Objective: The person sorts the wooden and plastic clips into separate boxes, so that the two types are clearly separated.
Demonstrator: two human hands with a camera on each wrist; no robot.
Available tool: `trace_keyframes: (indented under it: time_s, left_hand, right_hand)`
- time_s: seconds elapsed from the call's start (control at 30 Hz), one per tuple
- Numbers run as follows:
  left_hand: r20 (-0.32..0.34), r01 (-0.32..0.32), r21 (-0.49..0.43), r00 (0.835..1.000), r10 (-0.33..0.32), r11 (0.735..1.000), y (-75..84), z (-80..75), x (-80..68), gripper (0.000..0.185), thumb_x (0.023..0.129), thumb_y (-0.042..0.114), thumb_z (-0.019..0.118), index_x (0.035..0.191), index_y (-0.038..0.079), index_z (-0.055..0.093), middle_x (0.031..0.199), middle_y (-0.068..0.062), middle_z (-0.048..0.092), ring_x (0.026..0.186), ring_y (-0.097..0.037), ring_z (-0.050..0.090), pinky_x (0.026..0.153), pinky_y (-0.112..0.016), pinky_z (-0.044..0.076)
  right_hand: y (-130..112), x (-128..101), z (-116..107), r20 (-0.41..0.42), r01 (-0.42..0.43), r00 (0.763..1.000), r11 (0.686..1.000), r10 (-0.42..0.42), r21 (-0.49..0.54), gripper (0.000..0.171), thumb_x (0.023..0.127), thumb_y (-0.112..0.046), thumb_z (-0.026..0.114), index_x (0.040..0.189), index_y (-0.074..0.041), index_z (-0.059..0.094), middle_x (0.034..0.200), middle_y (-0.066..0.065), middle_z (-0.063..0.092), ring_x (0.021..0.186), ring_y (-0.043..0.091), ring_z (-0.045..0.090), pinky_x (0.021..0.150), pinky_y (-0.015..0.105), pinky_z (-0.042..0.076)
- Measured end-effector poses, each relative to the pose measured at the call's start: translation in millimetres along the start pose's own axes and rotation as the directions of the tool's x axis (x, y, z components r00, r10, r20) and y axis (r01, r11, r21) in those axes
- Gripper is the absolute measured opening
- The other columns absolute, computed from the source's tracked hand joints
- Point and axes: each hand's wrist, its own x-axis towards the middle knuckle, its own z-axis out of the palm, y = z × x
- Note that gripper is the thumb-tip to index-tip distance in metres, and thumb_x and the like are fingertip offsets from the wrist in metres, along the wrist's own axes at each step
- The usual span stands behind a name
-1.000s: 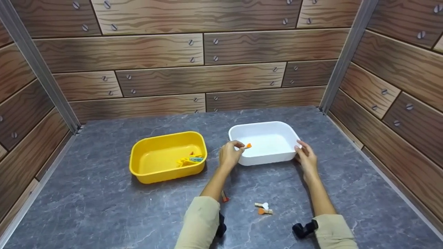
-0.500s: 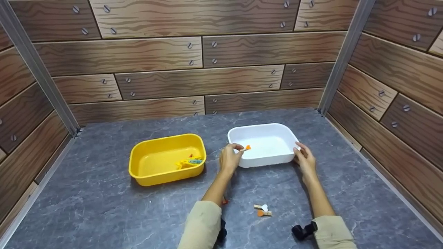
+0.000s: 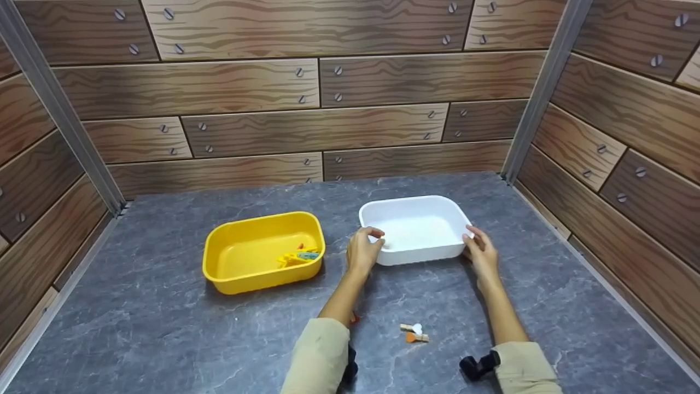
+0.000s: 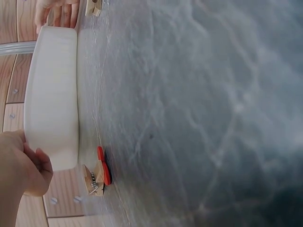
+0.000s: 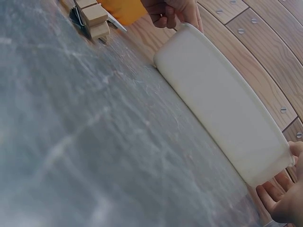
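Head view is showing the left hand (image 3: 362, 250) curling its fingers at the near left corner of the white tub (image 3: 414, 249), thumb and fingertips closing narrowly over the rim; whether anything small is pinched between them cannot be told. The right hand (image 3: 481, 250) is pressing relaxed, fairly straight fingers against the tub's right corner. The tub is sitting flat on the grey marbled table (image 3: 164, 323), open side up, its long axis running left to right. Just left of it, apart, a yellow tub (image 3: 262, 276) is lying the same way, holding several clothespins (image 3: 299, 255). Two wooden clothespins (image 3: 414, 332) are lying between the forearms. No writing is showing anywhere.
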Motion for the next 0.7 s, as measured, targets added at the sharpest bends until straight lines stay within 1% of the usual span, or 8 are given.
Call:
trace_keyframes:
  time_s: [0.3, 0.43, 0.53, 0.6, 0.7]
  left_hand:
    - [0.007, -0.013, 0.018, 1.000, 0.013, 1.000, -0.7, 0.5, 1.4, 0.007, 0.076, 0.014, 0.073, 0.083, 0.016, 0.072, 0.092, 0.004, 0.067, 0.086, -0.020, 0.062, 0.065, -0.031, 0.048]
    - [0.018, -0.039, 0.012, 0.999, 0.039, 0.999, -1.1, -1.5, 1.4, 0.007, 0.077, 0.017, 0.073, 0.083, 0.016, 0.072, 0.092, 0.004, 0.067, 0.087, -0.019, 0.061, 0.066, -0.031, 0.048]
    - [0.012, -0.080, -0.016, 0.997, 0.080, 0.997, -1.3, -3.7, 0.5, 0.008, 0.077, 0.019, 0.074, 0.084, 0.016, 0.072, 0.091, 0.003, 0.067, 0.088, -0.018, 0.061, 0.068, -0.030, 0.048]
    - [0.000, -0.117, -0.057, 0.993, 0.117, 0.992, -0.2, -5.9, -0.4, 0.008, 0.077, 0.019, 0.074, 0.084, 0.014, 0.072, 0.090, 0.002, 0.067, 0.089, -0.017, 0.061, 0.070, -0.030, 0.048]
    - [-0.022, -0.186, -0.143, 0.983, 0.185, 0.972, 3.3, -13.0, -4.2, 0.009, 0.077, 0.017, 0.074, 0.084, 0.012, 0.072, 0.088, 0.002, 0.067, 0.087, -0.016, 0.062, 0.071, -0.030, 0.047]
  right_hand:
    - [0.7, 0.2, -0.3, -0.003, 0.003, 1.000, 1.000, -0.003, 0.005, 0.045, 0.096, -0.019, 0.050, 0.135, 0.001, 0.039, 0.136, 0.016, 0.039, 0.116, 0.022, 0.042, 0.096, 0.038, 0.039]
    - [1.6, 0.4, -0.7, -0.005, 0.007, 1.000, 1.000, -0.007, 0.001, 0.046, 0.096, -0.020, 0.051, 0.135, 0.000, 0.040, 0.135, 0.016, 0.040, 0.116, 0.022, 0.042, 0.096, 0.039, 0.039]
    - [1.7, -0.3, -0.8, -0.003, 0.007, 1.000, 1.000, -0.007, -0.006, 0.046, 0.095, -0.021, 0.051, 0.134, 0.000, 0.041, 0.136, 0.016, 0.039, 0.117, 0.023, 0.041, 0.096, 0.040, 0.039]
    - [0.8, -0.3, -0.8, -0.003, 0.005, 1.000, 1.000, -0.005, -0.011, 0.045, 0.095, -0.020, 0.051, 0.134, 0.000, 0.041, 0.136, 0.016, 0.039, 0.117, 0.023, 0.041, 0.096, 0.040, 0.039]
    - [-0.9, 0.6, -0.4, -0.004, -0.004, 1.000, 1.000, 0.004, -0.029, 0.046, 0.095, -0.022, 0.051, 0.135, -0.001, 0.041, 0.135, 0.016, 0.040, 0.115, 0.022, 0.043, 0.096, 0.039, 0.039]
